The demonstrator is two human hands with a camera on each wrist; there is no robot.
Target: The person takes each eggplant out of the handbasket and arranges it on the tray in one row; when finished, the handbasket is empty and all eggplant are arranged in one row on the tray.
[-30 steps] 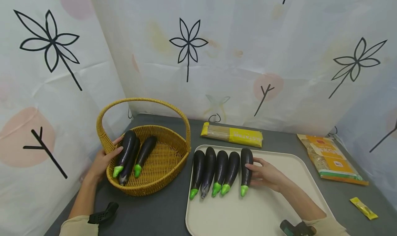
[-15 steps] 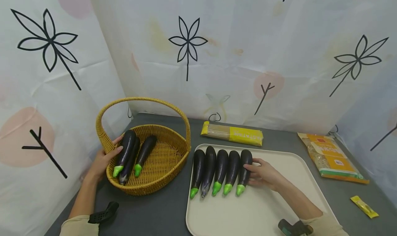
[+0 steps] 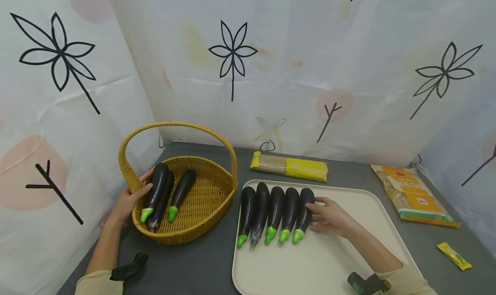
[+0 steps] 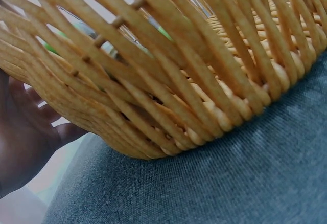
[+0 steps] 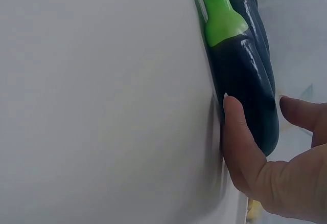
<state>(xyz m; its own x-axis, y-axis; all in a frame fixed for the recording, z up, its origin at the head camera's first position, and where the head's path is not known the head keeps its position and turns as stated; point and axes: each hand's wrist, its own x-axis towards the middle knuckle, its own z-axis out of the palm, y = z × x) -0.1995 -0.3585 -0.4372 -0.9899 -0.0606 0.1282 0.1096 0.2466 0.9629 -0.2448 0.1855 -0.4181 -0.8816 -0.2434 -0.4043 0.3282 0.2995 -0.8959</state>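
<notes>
In the head view my left hand [image 3: 125, 204] holds the left rim of a wicker basket [image 3: 211, 219], beside the base of its tall handle. Three dark eggplants [image 3: 180, 196] with green or greyish stem ends lie inside, toward the left. Through the weave, the left wrist view shows only bits of them. My right hand [image 3: 329, 215] is at the rightmost eggplant [image 3: 305, 213] of a row of several on a cream tray [image 3: 321, 260]. In the right wrist view one finger [image 5: 237, 127] lies along that eggplant's side, while another digit stands slightly off it.
Behind the tray lies a yellow packet of noodles [image 3: 288, 166]. An orange bag [image 3: 414, 196] and a small yellow sachet [image 3: 454, 256] lie to the right on the grey table [image 3: 186, 269]. A patterned curtain [image 3: 186, 84] encloses the back and sides.
The rightmost eggplant has moved left with my right hand and now lies close against the row, tilted like the others. The neighbouring eggplant straightened slightly. My left hand and the basket stayed put.
</notes>
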